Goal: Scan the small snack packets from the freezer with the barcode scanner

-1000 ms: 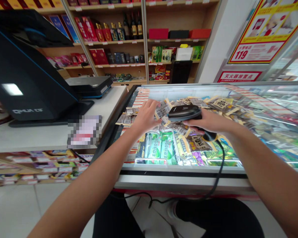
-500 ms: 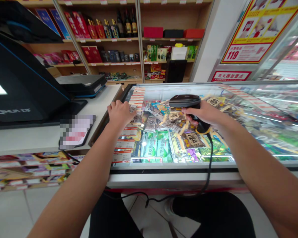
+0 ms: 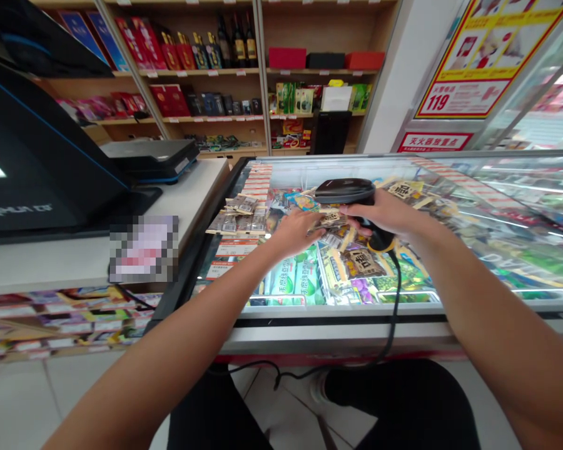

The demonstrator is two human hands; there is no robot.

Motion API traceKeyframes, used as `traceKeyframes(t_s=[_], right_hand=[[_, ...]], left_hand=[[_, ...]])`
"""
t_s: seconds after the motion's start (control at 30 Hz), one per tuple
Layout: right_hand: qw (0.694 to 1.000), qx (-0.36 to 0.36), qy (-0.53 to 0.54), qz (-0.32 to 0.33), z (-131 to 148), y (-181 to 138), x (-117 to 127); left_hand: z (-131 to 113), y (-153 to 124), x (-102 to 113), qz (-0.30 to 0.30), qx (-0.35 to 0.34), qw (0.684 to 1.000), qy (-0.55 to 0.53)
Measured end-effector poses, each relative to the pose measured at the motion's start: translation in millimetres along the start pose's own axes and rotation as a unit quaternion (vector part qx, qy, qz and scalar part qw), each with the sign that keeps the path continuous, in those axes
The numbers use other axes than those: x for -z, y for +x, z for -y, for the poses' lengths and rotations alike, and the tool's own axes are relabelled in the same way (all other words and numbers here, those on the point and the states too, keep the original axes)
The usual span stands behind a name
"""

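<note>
My right hand [image 3: 378,212] is wrapped round the grip of a black barcode scanner [image 3: 344,189], whose cable [image 3: 396,300] hangs down over the freezer's front edge. My left hand [image 3: 296,232] is over a spread of small snack packets [image 3: 363,262], its fingers stretched out and thumb apart. It seems to hold nothing; whether the fingertips touch a packet I cannot tell. Left of it, a small pile of brown packets [image 3: 241,214] lies over the price labels [image 3: 234,247]. Green-and-white packs [image 3: 293,278] show below my left hand under the glass.
At the left a white counter [image 3: 75,262] bears a black scale terminal [image 3: 51,156] and a phone-like flat item [image 3: 144,249], blurred out. Wooden shelves [image 3: 201,74] with bottles and boxes stand behind. The freezer [image 3: 356,317] stretches to the right. The scanner cable loops near my legs.
My left hand has moved right, from the brown packets at the label strip to the spread packets near the scanner. The pile is now uncovered. My right hand still holds the scanner.
</note>
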State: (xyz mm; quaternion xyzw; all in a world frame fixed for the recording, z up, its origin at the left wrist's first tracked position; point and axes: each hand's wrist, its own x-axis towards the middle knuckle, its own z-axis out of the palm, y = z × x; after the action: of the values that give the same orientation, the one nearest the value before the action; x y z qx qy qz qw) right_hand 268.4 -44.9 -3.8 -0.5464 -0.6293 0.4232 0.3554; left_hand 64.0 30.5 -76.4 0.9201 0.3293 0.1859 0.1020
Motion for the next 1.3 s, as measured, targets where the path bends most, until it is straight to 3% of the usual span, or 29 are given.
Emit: traceKeyframes(t_s=[0.1, 0.2, 0.33, 0.43, 0.67, 0.93, 1.03, 1.2, 1.3], right_hand=[[1.0, 0.011, -0.007, 0.019, 0.7, -1.4, 0.2], [0.999, 0.04, 0.005, 0.033, 1.1, -2.8, 1.4], [0.998, 0.036, -0.038, 0.044, -2.0, -3.6, 3.3], [0.993, 0.032, -0.08, 0.079, -6.6, -2.6, 2.4], [0.987, 0.04, -0.109, 0.109, -6.1, -3.0, -4.8], [0.989, 0.044, -0.105, 0.09, -2.5, -6.3, -4.5], [0.992, 0.049, -0.089, 0.077, -6.2, -3.9, -4.0], [0.997, 0.055, -0.041, 0.026, -19.8, 3.6, 0.4], [0.998, 0.049, -0.042, 0.014, -25.9, 6.7, 2.7]], left_hand=[[4.8, -0.9, 10.1, -0.032, -0.001, 0.999, -0.011], [16.8, -3.3, 23.7, -0.082, 0.049, 0.994, -0.06], [34.0, -4.1, 34.9, -0.127, 0.158, 0.958, -0.202], [39.0, -3.4, 39.1, -0.135, 0.183, 0.931, -0.284], [37.4, -4.9, 52.4, -0.18, 0.181, 0.932, -0.257], [43.4, -7.3, 56.4, -0.173, 0.201, 0.927, -0.265], [47.4, -10.5, 60.7, -0.191, 0.198, 0.945, -0.175], [63.6, -21.7, 78.8, -0.246, 0.122, 0.956, 0.098], [76.6, -28.0, 83.9, -0.172, 0.13, 0.955, 0.206]])
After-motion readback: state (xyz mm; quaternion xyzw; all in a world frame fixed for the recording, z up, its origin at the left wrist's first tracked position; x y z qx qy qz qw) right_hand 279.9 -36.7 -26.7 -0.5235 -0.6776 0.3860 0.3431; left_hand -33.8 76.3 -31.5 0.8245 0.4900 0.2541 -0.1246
